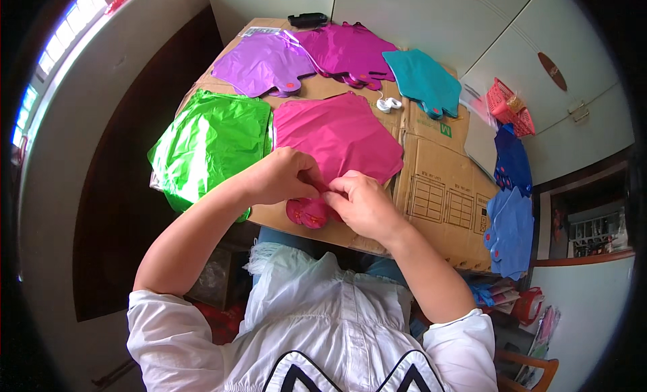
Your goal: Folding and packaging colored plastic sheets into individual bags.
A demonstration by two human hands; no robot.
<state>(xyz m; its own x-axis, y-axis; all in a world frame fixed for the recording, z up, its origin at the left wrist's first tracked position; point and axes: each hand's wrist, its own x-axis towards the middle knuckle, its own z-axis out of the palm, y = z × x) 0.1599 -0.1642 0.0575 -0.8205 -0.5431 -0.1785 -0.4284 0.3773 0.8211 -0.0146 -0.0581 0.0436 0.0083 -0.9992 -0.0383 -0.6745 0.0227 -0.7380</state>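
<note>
A flat, shiny pink foil piece [337, 132] with angled edges lies in front of me on the cardboard. Its narrow near end runs into a rounded, petal-like tab [307, 213] with small red and yellow marks. My left hand [288, 174] and my right hand [364, 202] meet at that narrow end. Both are closed, thumbs and fingertips pinching the pink material just above the tab. My fingers hide the exact spot they grip. A green foil piece [212, 142], wrinkled and glossy, lies beside my left forearm.
Lilac [259, 63], magenta [350, 51] and teal foil pieces [424, 82] lie along the far side. Dark blue [512, 159] and light blue ones [510, 230] hang at the right edge. White earphones [388, 105], a black object [307, 19] and a pink basket [505, 105] are around the cardboard [438, 153].
</note>
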